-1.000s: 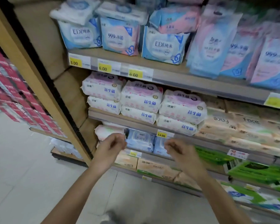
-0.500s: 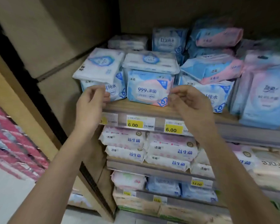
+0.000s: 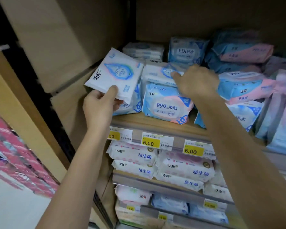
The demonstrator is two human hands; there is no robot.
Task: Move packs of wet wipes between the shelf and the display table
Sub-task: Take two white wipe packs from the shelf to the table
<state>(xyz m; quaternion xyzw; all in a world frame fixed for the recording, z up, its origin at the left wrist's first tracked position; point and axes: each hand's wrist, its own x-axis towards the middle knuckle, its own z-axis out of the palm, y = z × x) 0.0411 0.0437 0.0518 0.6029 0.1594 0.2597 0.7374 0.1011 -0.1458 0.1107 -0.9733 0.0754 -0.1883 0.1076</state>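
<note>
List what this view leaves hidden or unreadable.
- Head view: leftmost yellow price label, first digit behind the left forearm.
- Right hand: its grip on the flat white wipes pack, hidden by the hand's own back.
- Lowest yellow shelf labels: blurred, prices unreadable.
- Display table: outside the frame.

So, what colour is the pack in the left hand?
The pack is white, with a blue drop motif edged pink and dark lettering. It shows best in the head view.

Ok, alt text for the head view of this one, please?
The left hand holds a tilted white wipes pack above the shelf, while the right hand grips a second white pack lying on a blue pack.
</note>
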